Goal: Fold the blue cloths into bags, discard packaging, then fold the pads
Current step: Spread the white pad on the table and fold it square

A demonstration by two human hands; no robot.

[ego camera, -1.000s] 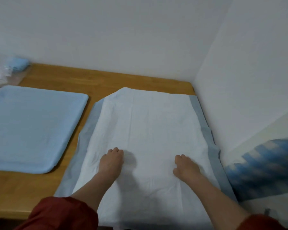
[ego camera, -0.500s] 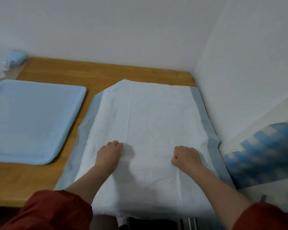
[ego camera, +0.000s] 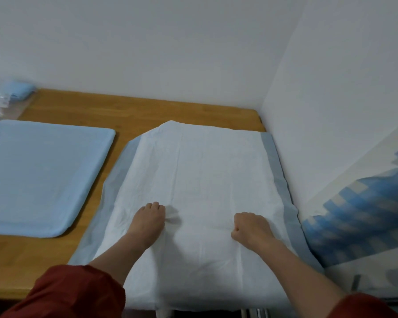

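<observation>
The white pad point(ego camera: 205, 175) is spread on the right side of the desk point(ego camera: 129, 111). It is pinched near its front in the curled grip of the left hand point(ego camera: 148, 220) and the right hand point(ego camera: 251, 228). A blue pad point(ego camera: 39, 175) is laid flat beside it.

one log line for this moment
step: fold pads | left hand: grips white pad | right hand: grips same pad | blue pad: flat at left, untouched

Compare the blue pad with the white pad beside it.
The blue pad is plain light blue; the white pad has grey-blue side borders. The left hand and right hand grip the white pad; the blue pad lies untouched. Both lie spread on the wooden table.
</observation>
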